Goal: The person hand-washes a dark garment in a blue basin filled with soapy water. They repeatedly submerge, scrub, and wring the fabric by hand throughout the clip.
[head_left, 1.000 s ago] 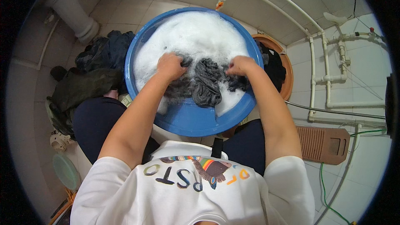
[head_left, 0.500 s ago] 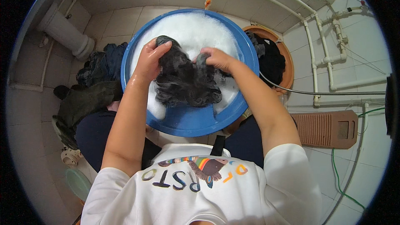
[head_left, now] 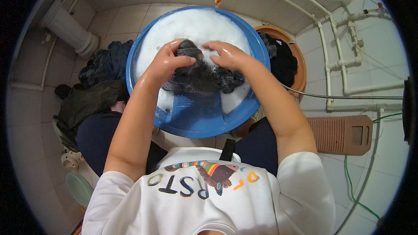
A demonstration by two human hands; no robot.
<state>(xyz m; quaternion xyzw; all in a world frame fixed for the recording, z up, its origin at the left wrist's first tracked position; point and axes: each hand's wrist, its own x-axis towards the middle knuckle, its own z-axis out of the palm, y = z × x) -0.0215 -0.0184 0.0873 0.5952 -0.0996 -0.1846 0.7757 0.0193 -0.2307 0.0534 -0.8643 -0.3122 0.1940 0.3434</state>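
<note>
A wet, dark grey garment [head_left: 196,76], bunched up, lies in the blue basin [head_left: 198,127] among thick white suds [head_left: 204,24]. My left hand [head_left: 170,63] is closed on its left upper part, the thumb pressed over the cloth. Just right of the bunched top, my right hand [head_left: 227,55] has its fingers apart and curved over the suds, gripping no cloth that I can see. Below the garment, a ridged blue slope [head_left: 198,104] shows inside the basin's near side.
Dark clothes [head_left: 93,100] lie heaped left of the basin. An orange-brown tub [head_left: 300,67] with black clothes [head_left: 283,63] stands to its right. A brown washboard [head_left: 339,135], white pipes [head_left: 328,61] and a thin hose [head_left: 313,95] are on the right. A pale green bowl [head_left: 78,189] sits lower left.
My right hand has let go of the cloth and its fingers have spread. The garment has dropped and bunched farther from me, uncovering the ridged slope. My left hand shifted slightly right.
</note>
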